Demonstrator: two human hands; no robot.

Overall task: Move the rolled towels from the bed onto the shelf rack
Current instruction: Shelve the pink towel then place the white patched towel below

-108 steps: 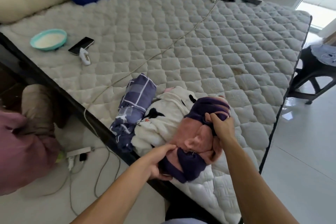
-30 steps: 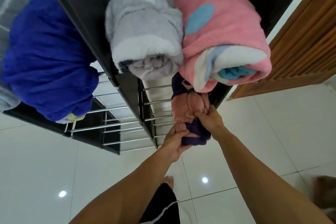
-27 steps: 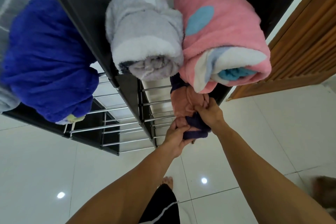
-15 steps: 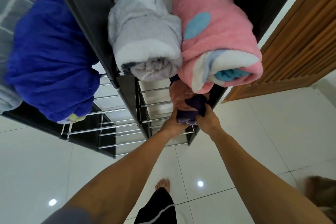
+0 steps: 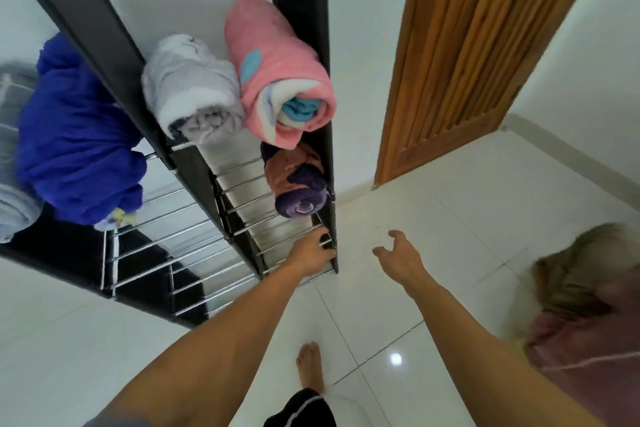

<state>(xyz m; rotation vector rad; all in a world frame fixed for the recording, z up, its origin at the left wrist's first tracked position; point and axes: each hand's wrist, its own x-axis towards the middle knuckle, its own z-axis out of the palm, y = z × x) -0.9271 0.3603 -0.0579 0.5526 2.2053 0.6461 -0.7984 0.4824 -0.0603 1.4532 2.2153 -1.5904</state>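
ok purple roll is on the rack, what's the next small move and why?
Probably draw both hands back and turn toward the bed for another roll. The purple roll lies on the rack rungs with no hand on it; the left hand is at a lower rung and the right hand hangs open and empty.

We have one view only, from a wide-angle camera worn on the head, so no second view shares the scene. It looks steeply down and forward over both bare arms, close above the shelf rack (image 5: 301, 45), whose uprights splay outward toward the frame edges. The left hand (image 5: 311, 250) and right hand (image 5: 398, 258) sit near mid-frame, the white tiled floor (image 5: 450, 218) far below, and a wooden door (image 5: 467, 62) fills the upper right.
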